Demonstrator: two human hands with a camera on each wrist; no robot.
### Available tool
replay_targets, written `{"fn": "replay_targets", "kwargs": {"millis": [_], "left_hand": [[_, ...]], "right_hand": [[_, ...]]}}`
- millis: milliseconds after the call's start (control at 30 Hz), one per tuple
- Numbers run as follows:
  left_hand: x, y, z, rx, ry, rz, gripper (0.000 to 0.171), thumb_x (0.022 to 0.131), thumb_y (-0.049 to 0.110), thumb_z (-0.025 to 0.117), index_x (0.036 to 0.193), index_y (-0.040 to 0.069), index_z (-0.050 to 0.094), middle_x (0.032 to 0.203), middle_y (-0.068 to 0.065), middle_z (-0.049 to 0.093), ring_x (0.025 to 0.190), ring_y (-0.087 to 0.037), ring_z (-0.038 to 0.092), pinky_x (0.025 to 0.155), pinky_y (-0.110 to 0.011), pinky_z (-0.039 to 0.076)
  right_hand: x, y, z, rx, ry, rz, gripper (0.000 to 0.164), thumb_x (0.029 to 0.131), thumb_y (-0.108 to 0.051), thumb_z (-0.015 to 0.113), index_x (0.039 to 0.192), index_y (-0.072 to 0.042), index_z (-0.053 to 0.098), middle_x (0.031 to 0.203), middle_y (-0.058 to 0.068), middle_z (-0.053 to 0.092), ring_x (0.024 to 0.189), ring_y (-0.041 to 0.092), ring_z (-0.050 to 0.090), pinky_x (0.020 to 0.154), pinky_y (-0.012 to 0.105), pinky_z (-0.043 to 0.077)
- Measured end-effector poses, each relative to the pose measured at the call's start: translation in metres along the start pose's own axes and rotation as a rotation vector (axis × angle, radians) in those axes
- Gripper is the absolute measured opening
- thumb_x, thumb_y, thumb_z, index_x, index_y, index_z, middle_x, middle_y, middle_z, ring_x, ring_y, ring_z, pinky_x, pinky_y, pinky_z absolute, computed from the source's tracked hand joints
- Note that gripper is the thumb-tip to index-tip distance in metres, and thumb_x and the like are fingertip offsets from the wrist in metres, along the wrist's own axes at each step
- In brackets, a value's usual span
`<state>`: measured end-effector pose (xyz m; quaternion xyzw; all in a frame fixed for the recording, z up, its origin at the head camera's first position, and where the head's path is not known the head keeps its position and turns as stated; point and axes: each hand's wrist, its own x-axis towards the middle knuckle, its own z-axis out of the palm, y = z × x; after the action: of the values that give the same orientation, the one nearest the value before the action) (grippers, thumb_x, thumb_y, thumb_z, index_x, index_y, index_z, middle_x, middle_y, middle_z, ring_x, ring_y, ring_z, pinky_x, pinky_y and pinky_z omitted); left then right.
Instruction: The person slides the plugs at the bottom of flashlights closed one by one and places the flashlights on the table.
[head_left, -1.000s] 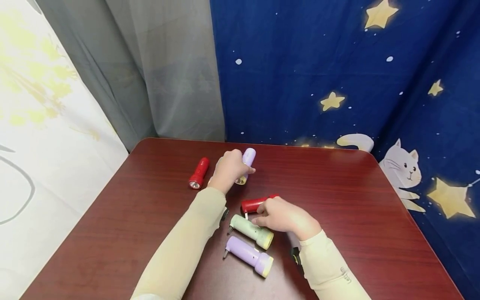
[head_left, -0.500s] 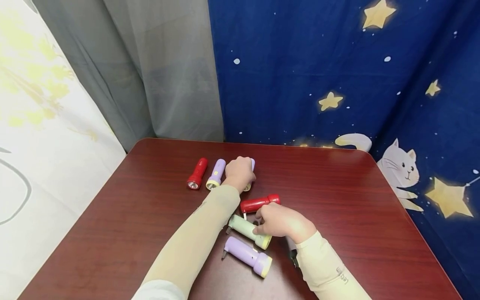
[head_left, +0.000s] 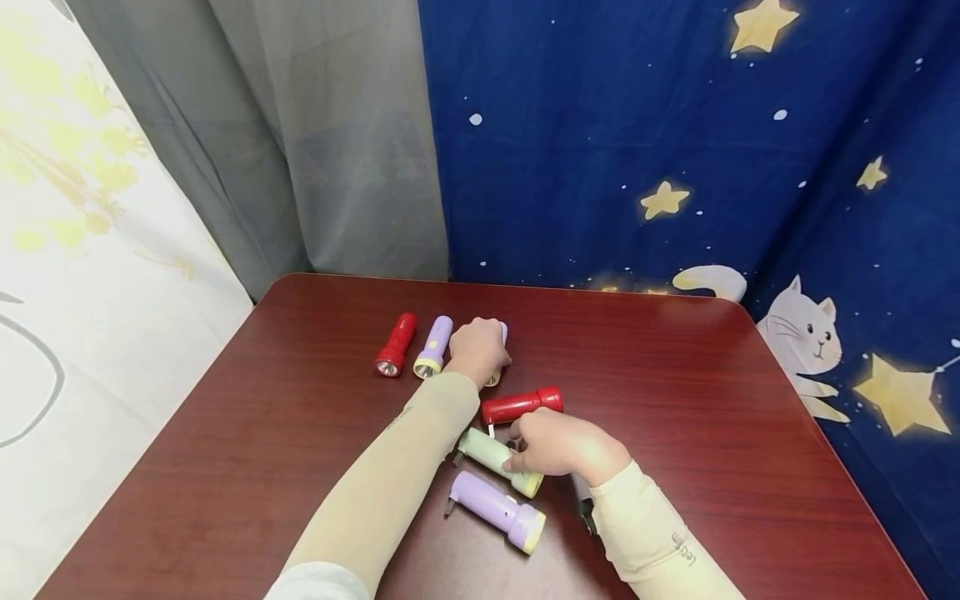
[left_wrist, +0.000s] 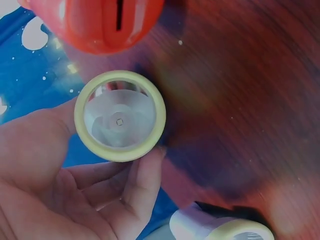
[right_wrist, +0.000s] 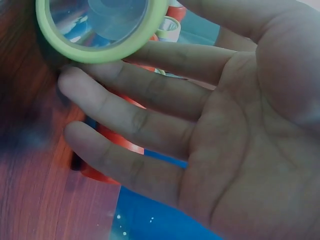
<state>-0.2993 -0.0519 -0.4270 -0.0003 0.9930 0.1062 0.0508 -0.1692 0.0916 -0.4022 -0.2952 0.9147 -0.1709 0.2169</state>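
Lavender flashlight (left_wrist: 120, 117), clear-fronted, with round yellow rim (left_wrist: 120, 155)

1 s ago → now | left hand (head_left: 478, 348): shifted rightward and lower in head view, its held torch (left_wrist: 119, 120) lower too | purple torch (head_left: 433, 346): out from behind that hand, now visible | right hand (head_left: 561, 442): thumb now on green torch (head_left: 486, 452), pinching it | crosswise red torch (head_left: 517, 407): head end now uncovered
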Motion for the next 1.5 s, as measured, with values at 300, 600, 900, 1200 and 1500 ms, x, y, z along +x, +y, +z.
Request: {"fn": "replay_targets", "kwargs": {"millis": [300,600,900,1200,1500], "left_hand": [[-0.003,-0.003,-0.005,-0.030,0.016,-0.018,0.038,0.087,0.043,0.087,0.105,0.012,0.077,0.104,-0.009,0.077,0.094,-0.030,0.074,0.079,-0.046,0.064],[-0.006,-0.007,-0.007,-0.047,0.026,-0.005,0.039,0.087,0.041,0.088,0.109,0.010,0.078,0.105,-0.010,0.078,0.094,-0.030,0.074,0.082,-0.046,0.063],[-0.004,-0.008,-0.009,-0.016,0.056,0.008,0.040,0.090,0.045,0.084,0.110,0.012,0.078,0.105,-0.010,0.078,0.092,-0.030,0.073,0.079,-0.046,0.063],[-0.024,-0.003,-0.047,-0.017,0.125,0.069,0.033,0.098,0.045,0.072,0.101,0.013,0.078,0.098,-0.009,0.078,0.091,-0.032,0.076,0.078,-0.048,0.064],[-0.055,0.015,-0.089,-0.028,0.136,0.135,0.046,0.102,0.059,0.062,0.088,0.015,0.069,0.087,-0.006,0.071,0.080,-0.027,0.071,0.070,-0.045,0.061]], "right_hand": [[-0.001,0.000,0.004,0.013,-0.020,0.003,0.035,0.091,-0.024,0.080,0.066,-0.016,0.057,0.056,-0.010,0.040,0.055,0.007,0.037,0.058,0.025,0.035],[-0.001,-0.002,0.006,-0.008,-0.018,-0.003,0.042,0.091,-0.021,0.077,0.062,-0.019,0.048,0.055,-0.011,0.034,0.054,0.007,0.033,0.056,0.024,0.032],[-0.004,-0.004,0.003,-0.014,-0.012,0.007,0.049,0.091,-0.020,0.076,0.057,-0.020,0.041,0.053,-0.010,0.032,0.053,0.008,0.030,0.055,0.024,0.030],[-0.013,-0.003,-0.012,0.008,0.010,-0.025,0.039,0.093,-0.019,0.073,0.061,-0.018,0.051,0.054,-0.011,0.039,0.052,0.006,0.035,0.057,0.024,0.033],[-0.018,0.005,-0.038,0.058,0.049,-0.042,0.018,0.096,-0.029,0.072,0.083,-0.017,0.074,0.070,-0.011,0.063,0.066,0.005,0.055,0.068,0.026,0.048]]}}
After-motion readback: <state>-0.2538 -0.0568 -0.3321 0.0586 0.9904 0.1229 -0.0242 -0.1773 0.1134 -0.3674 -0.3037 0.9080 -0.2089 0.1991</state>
